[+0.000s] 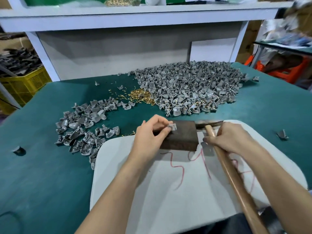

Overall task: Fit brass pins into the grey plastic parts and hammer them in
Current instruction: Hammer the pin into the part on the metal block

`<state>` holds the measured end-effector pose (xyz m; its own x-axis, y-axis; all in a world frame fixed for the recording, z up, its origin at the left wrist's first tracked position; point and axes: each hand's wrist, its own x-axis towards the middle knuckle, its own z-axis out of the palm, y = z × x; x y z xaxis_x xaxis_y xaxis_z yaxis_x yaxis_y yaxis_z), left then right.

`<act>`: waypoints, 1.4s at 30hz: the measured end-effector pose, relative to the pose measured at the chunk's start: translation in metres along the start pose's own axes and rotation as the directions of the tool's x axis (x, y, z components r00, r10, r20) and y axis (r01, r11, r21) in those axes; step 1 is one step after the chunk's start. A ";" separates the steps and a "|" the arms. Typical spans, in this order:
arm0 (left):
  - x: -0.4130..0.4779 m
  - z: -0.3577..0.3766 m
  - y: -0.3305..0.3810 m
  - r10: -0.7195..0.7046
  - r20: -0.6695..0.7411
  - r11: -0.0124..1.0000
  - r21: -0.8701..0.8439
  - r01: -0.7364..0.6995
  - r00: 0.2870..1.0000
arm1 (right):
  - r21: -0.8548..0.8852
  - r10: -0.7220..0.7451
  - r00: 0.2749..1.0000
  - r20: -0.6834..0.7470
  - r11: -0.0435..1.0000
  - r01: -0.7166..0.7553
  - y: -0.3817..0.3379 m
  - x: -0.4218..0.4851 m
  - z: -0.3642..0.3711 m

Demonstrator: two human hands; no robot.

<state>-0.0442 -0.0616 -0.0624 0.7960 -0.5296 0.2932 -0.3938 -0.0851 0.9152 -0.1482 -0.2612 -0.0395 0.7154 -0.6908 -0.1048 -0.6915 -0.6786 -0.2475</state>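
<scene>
Head view: left hand (150, 132) pinches a grey part (172, 127) on the dark block (180, 135), right hand (231, 138) wraps the hammer (224, 159) — looks set for a squarely aimed strike.

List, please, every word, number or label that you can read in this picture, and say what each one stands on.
"3" and "4", perhaps: red handwritten strokes on the white board; they are loosely drawn, so this reading is a guess.
Further red strokes on the same board: crossed by the hammer handle, unreadable.
Packages at the upper right: too blurred to read.
No other text shows.
</scene>
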 end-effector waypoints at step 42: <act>0.005 0.000 -0.002 -0.073 0.005 0.997 0.021 0.073 0.997 | 0.194 -0.466 0.880 0.097 0.876 0.442 -0.080 -0.046 -0.058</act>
<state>-0.0388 -0.0639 -0.0629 0.8205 -0.5259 0.2241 -0.3441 -0.1413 0.9282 -0.1316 -0.1895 0.0412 0.9610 -0.2675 -0.0699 -0.2697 -0.8512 -0.4503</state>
